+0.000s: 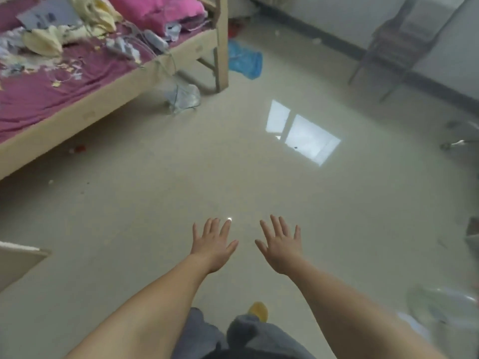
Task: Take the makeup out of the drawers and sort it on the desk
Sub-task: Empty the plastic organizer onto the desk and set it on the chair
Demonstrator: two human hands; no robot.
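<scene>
My left hand (213,243) and my right hand (282,244) are stretched out side by side over a pale tiled floor, backs up, fingers straight and spread. Neither holds anything. No makeup, drawers or desk top show in this view. A pale board corner (18,260) juts in at the left edge; I cannot tell what piece of furniture it belongs to.
A wooden bed frame (108,99) with a purple sheet and scattered clothes and cables fills the upper left. A blue bag (245,60) lies by the bed post. A metal chair (404,40) stands at the back right. Clear plastic things (440,304) sit at the lower right.
</scene>
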